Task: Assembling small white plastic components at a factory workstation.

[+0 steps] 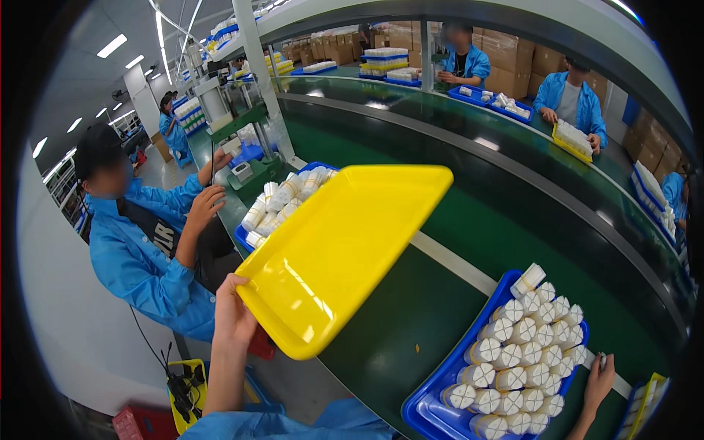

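Note:
My left hand (236, 317) grips the near-left corner of a shallow yellow plastic tray (337, 249), which is held up tilted above the bench with nothing lying in it. At the lower right, a blue tray (427, 402) holds many short white cylinders (522, 331) in rows, their ends divided by a cross and yellowish bands around some. One cylinder leans out at the far corner. Beside this tray's right edge is my right hand (599, 381), fingers curled around a small pale object too little seen to name.
Partly behind the yellow tray stands another blue tray of wrapped cylinders (275, 199). A co-worker in blue (150, 242) sits at the left by a bench press (238, 139). A green conveyor (469, 176) runs beyond, with people and trays across it. A stacked tray (645, 407) stands far right.

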A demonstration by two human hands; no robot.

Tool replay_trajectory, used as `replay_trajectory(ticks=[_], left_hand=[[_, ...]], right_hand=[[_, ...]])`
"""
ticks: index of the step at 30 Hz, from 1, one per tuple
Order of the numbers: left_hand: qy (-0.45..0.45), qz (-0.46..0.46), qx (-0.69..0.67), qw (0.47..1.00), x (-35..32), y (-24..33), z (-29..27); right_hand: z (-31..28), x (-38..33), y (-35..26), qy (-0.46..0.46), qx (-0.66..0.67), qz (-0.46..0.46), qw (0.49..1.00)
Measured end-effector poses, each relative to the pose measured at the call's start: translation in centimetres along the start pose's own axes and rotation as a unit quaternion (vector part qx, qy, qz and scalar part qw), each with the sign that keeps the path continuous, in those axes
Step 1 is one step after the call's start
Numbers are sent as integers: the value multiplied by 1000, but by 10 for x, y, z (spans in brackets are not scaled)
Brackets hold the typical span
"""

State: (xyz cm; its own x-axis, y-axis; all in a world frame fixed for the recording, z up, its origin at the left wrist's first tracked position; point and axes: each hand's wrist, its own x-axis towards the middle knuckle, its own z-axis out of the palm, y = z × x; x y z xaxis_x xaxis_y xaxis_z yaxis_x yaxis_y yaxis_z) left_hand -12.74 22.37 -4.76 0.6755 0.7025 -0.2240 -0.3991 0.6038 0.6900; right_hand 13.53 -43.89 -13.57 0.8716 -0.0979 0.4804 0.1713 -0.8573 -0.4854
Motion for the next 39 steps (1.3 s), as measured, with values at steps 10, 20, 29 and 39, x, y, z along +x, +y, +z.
replay_trajectory(ticks=[10,20,29,39], left_hand=[[23,186,36,982,2,60,2],[-20,3,-157,987,24,91,-38],[-51,-50,-185,980,45,91,-43],[-36,-61,-198,978,56,88,-47]], right_hand=[[1,-2,11,14,-30,-14,999],[-2,-1,2,-8,-18,-8,1000],[-1,1,8,-21,-47,25,998],[0,0,1,-2,-18,-2,1000]])
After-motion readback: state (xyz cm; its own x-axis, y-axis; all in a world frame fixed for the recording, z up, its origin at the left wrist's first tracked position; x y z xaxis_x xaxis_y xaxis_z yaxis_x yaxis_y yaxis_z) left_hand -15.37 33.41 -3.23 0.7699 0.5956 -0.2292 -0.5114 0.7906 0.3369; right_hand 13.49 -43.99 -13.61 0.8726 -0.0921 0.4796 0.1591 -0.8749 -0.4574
